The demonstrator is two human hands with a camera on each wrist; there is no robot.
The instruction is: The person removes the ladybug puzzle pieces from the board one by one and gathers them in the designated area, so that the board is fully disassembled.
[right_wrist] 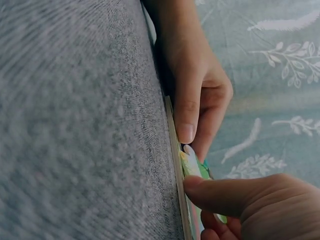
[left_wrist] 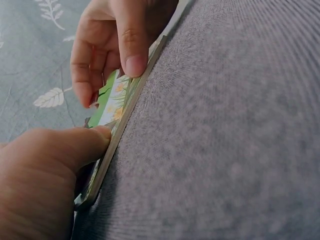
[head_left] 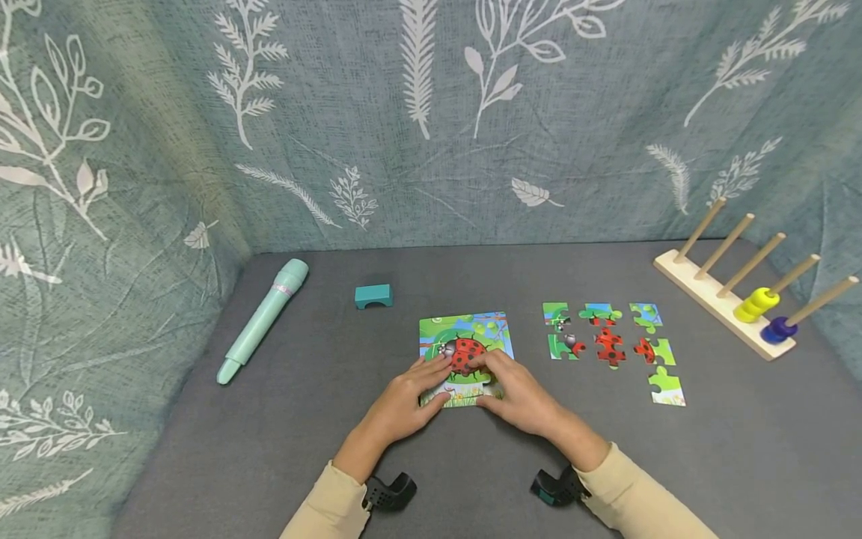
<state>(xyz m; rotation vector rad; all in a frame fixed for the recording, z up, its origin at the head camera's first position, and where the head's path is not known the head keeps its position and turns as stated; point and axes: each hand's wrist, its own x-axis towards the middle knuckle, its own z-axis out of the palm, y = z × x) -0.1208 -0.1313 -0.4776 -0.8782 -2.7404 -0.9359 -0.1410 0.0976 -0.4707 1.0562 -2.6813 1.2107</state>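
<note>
In the head view, a square ladybug puzzle board lies flat between my two hands. My left hand rests on its lower left, fingers reaching toward the ladybug and thumb at the near edge. My right hand covers the lower right, with its index finger over the ladybug and thumb by the bottom edge. Both wrist views show the thumbs pressing along the board's edge. A green and white puzzle piece with flowers shows between the thumbs; the fingers hide part of it.
Several loose puzzle pieces lie in rows right of the board. Farther right stands a wooden peg stacker with yellow and blue rings. A teal arch block sits behind the board. A mint toy microphone lies at the left.
</note>
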